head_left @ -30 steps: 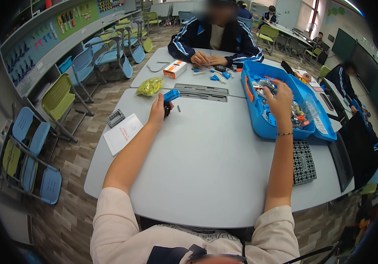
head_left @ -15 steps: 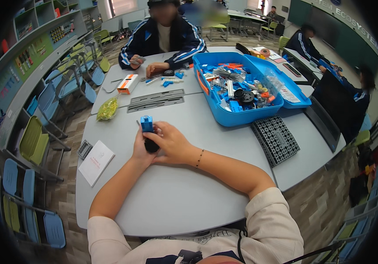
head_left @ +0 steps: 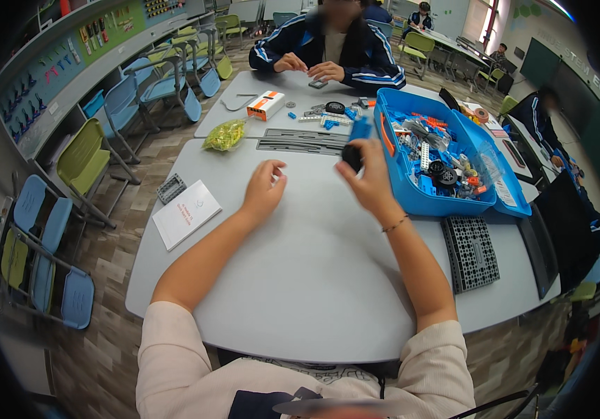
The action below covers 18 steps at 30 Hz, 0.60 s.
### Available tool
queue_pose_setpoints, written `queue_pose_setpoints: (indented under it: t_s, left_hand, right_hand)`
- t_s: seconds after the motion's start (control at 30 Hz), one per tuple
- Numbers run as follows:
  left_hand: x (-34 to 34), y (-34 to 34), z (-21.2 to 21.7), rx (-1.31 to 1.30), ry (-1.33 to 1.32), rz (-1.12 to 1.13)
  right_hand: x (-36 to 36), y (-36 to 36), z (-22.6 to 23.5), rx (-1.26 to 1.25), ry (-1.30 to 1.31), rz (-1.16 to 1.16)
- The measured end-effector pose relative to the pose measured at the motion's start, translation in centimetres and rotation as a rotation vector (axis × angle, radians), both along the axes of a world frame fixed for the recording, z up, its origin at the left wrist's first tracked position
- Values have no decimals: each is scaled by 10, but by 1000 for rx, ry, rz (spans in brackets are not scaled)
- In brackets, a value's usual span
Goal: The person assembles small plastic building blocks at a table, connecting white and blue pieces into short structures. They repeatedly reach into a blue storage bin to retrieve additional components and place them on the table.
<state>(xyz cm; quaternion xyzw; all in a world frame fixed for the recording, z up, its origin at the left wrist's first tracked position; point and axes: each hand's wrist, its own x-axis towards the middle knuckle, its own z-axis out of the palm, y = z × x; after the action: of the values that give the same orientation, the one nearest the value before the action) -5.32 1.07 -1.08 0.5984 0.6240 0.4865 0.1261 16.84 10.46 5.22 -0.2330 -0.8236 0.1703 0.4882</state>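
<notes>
My right hand (head_left: 371, 176) is closed around a small blue building-brick piece with a black wheel (head_left: 352, 158); the blue part sticks up above my fingers and is a little blurred. It is held over the table, close to the left wall of the blue storage case (head_left: 401, 192). My left hand (head_left: 266, 188) rests loosely above the table with its fingers slightly bent and nothing visible in them. Beyond the hands lies a grey slotted tray (head_left: 300, 142). A yellow-green bag (head_left: 225, 135) is past my left hand.
Loose bricks and wheels fill the case. At right are a black perforated block (head_left: 470, 253) and a laptop (head_left: 539, 244). A white booklet (head_left: 186, 213) and a grey part (head_left: 171, 188) lie left. Across the table, a person (head_left: 328, 52) handles parts beside an orange-white box (head_left: 266, 105).
My hands have separated. The right one has carried the blue and black wheel piece rightward toward the case; the left has let go. The view has shifted, and the person opposite moved their hands.
</notes>
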Motion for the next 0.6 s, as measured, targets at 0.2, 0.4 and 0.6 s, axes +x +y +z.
queue_pose_setpoints:
  t_s: [0.2,0.4,0.6]
  left_hand:
    - [-26,4,-8,0,515,182]
    - [-29,20,-11,106,481,85]
    - [-29,49,-15,226,400,43]
  right_hand:
    - [77,58,39,-105,-341,-647]
    - [124,84,36,-358,-680,-924]
    - [98,80,29,106,-314,-664]
